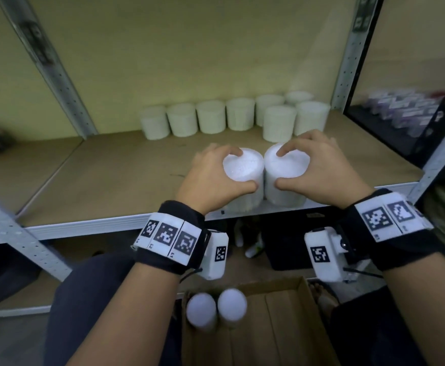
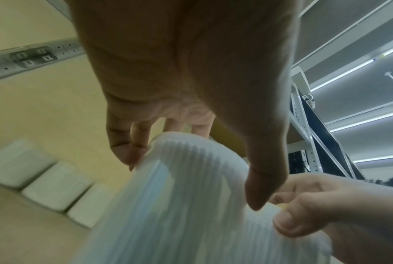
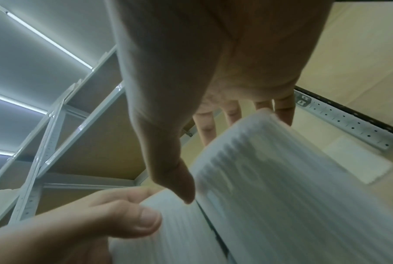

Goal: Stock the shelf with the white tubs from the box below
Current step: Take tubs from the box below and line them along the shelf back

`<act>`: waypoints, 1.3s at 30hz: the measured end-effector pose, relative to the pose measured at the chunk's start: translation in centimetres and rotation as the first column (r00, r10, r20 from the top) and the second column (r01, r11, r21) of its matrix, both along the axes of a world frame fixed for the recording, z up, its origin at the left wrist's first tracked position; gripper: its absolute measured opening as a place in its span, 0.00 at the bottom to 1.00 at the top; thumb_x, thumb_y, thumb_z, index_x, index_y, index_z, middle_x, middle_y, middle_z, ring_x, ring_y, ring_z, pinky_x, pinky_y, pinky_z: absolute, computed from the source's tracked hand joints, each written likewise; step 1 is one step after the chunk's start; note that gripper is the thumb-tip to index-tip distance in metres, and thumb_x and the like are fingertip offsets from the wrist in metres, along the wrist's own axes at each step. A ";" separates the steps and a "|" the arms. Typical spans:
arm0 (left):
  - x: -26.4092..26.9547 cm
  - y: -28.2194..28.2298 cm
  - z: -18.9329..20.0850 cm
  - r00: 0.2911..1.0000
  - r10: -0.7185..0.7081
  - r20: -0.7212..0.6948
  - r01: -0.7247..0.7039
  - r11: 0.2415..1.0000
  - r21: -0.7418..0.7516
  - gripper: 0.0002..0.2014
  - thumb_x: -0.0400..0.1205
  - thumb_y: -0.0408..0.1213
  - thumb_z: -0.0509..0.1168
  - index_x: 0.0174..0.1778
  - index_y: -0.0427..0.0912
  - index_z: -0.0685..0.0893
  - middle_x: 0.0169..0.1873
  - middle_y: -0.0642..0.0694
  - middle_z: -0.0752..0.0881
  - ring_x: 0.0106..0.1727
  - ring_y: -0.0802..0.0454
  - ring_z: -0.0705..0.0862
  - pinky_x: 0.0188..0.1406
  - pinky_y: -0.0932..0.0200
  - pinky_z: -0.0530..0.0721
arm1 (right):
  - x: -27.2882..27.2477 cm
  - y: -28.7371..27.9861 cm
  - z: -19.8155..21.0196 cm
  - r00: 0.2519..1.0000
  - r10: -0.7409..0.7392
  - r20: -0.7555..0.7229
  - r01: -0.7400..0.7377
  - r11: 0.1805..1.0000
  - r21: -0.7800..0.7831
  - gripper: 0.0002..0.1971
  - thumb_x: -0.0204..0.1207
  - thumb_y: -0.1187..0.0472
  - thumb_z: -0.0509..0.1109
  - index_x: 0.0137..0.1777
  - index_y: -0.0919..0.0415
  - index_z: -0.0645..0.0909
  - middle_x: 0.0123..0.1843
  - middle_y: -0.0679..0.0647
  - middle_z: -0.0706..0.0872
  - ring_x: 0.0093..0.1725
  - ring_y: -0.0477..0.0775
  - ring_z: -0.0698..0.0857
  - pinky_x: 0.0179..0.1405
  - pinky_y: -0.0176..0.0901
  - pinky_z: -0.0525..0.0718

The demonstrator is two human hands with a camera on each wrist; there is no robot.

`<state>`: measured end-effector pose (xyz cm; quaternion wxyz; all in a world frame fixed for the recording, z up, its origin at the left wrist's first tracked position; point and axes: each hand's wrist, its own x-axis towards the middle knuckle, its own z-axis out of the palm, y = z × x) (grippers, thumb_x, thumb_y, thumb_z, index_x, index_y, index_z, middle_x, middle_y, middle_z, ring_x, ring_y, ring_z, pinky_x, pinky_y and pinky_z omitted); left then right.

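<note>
Two ribbed white tubs sit side by side and touching over the front edge of the wooden shelf [image 1: 97,178]. My left hand [image 1: 213,173] grips the left tub [image 1: 244,167] from above by its lid rim; the same left tub [image 2: 191,205] fills the left wrist view. My right hand [image 1: 319,165] grips the right tub [image 1: 286,165] the same way, and this right tub [image 3: 292,187] shows in the right wrist view. Several more white tubs [image 1: 211,120] stand in a row at the back of the shelf. Two tubs [image 1: 216,307] stand in the cardboard box [image 1: 282,320] below.
Perforated grey metal uprights [image 1: 50,67] frame the shelf bay at left and right. A neighbouring dark shelf [image 1: 401,114] at the right holds small labelled packets. Bottles [image 1: 253,247] and a dark object lie under the shelf. My knees flank the box.
</note>
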<state>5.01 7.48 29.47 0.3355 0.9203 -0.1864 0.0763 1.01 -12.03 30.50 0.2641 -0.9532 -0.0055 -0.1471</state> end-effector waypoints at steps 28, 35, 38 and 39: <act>4.1 2.2 -2.3 0.990 0.096 0.107 -0.106 0.990 0.097 0.20 0.75 0.50 0.70 0.63 0.52 0.81 0.62 0.53 0.76 0.66 0.50 0.70 0.70 0.53 0.70 | 6.0 2.2 -3.1 0.996 0.043 0.072 -0.042 0.999 -0.018 0.23 0.72 0.55 0.74 0.68 0.55 0.79 0.68 0.53 0.77 0.74 0.57 0.69 0.70 0.33 0.61; 3.6 2.5 -2.2 0.988 0.053 0.145 -0.073 0.989 0.129 0.13 0.79 0.39 0.67 0.59 0.46 0.84 0.57 0.51 0.82 0.63 0.51 0.75 0.57 0.72 0.63 | 5.4 2.2 -2.3 0.999 0.041 0.012 -0.039 0.990 -0.132 0.15 0.77 0.58 0.68 0.62 0.59 0.84 0.65 0.54 0.82 0.71 0.55 0.73 0.69 0.37 0.68; 3.6 2.4 -2.1 0.984 0.065 0.165 -0.089 0.986 0.141 0.12 0.80 0.38 0.65 0.59 0.46 0.85 0.56 0.51 0.83 0.63 0.50 0.76 0.59 0.68 0.67 | 5.3 2.4 -1.9 0.999 0.044 0.011 -0.041 0.983 -0.179 0.15 0.78 0.59 0.67 0.62 0.60 0.84 0.64 0.55 0.83 0.69 0.55 0.76 0.65 0.40 0.73; 3.6 2.4 -2.0 0.984 0.071 0.166 -0.095 0.985 0.143 0.12 0.80 0.39 0.65 0.59 0.47 0.85 0.57 0.51 0.84 0.64 0.51 0.76 0.59 0.67 0.68 | 5.3 2.5 -1.8 0.999 0.042 0.009 -0.040 0.983 -0.181 0.14 0.78 0.59 0.67 0.62 0.60 0.85 0.64 0.55 0.84 0.67 0.55 0.77 0.64 0.41 0.75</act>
